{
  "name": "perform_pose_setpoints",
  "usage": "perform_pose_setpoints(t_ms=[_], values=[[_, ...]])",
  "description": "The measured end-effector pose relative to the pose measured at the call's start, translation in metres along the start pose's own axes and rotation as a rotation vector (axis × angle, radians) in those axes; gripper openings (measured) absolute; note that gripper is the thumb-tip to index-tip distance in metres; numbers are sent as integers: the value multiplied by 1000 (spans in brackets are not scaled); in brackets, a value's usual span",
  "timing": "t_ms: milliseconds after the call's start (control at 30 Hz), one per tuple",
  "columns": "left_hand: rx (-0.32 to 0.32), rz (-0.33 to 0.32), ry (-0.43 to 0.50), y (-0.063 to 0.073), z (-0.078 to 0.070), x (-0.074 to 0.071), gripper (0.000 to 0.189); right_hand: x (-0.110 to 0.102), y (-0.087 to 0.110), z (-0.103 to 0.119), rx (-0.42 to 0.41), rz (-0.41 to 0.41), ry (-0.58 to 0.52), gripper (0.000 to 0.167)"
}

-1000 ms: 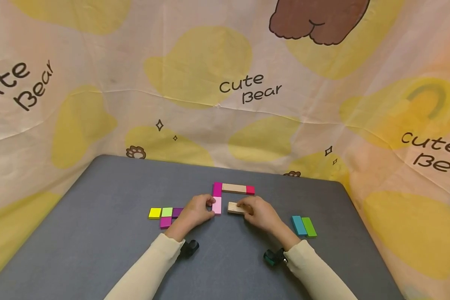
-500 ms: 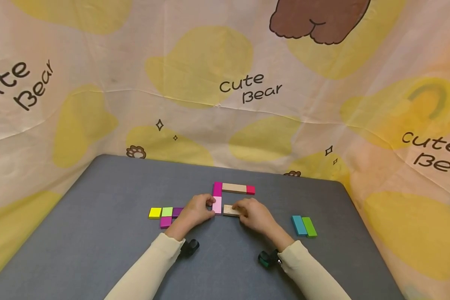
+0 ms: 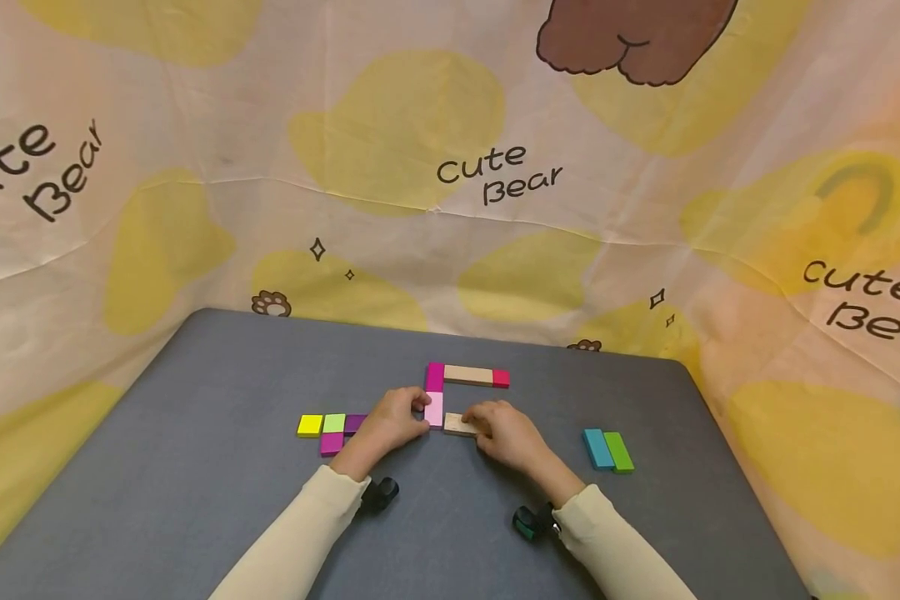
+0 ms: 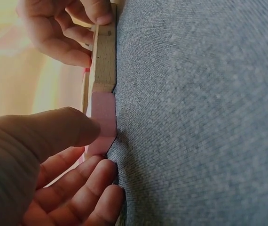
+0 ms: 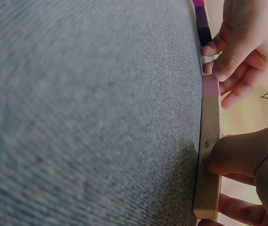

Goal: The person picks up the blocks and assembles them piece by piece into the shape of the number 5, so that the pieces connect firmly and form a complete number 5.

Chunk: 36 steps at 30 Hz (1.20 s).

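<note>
From where I stand, over to the left of the left hand, a yellow block (image 3: 310, 426) lies beside a light green block (image 3: 334, 423), with a magenta block (image 3: 332, 444) on the near side of the green one; a purple block (image 3: 355, 424) runs on toward the hand, partly hidden by it. The left hand (image 3: 396, 417) has its thumb and fingers pinched on the pink block (image 3: 435, 410), flat on the grey tabletop (image 3: 270, 367). Beyond that hand, end to end with the pink, is a bright magenta block (image 3: 435, 377); a long wooden plank (image 3: 468, 376) leads off it rightward, tipped by a red block (image 3: 501, 379), past the right hand's fingertips. Between the hands sits a bare wooden block (image 3: 457, 425), its left end up against the pink one's side, or very nearly. The right hand (image 3: 508, 433) grips it between thumb and fingers, well apart from the left. Off to the right of that hand, a blue block (image 3: 598, 449) and a green block (image 3: 618, 452) lie side by side.
</note>
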<state>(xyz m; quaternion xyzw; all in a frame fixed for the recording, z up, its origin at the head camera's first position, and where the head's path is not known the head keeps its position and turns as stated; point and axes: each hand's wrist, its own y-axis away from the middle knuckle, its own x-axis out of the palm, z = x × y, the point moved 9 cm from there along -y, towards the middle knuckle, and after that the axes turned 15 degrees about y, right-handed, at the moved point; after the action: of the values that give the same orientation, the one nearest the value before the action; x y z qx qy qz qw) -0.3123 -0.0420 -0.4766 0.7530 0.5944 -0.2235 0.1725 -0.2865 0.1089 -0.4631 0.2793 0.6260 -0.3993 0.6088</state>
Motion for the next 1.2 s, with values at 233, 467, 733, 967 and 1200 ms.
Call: perform_pose_setpoints(t_ms=[233,467,733,967,1200], values=[[-18,0,7,0,1,-1,29,-1,-1,2,6,6,2,26],[-42,1,22,0,4,-1,29,0,-2,4,-5,4,1,26],[-25,-8,16,1,2,-2,28,0,-2,5,-5,-2,-32,25],[-19,-2,10,0,0,-2,28,-3,-1,5,-8,-2,-44,27],[-19,-4,19,-2,4,0,29,-7,2,-1,5,-28,-58,34]])
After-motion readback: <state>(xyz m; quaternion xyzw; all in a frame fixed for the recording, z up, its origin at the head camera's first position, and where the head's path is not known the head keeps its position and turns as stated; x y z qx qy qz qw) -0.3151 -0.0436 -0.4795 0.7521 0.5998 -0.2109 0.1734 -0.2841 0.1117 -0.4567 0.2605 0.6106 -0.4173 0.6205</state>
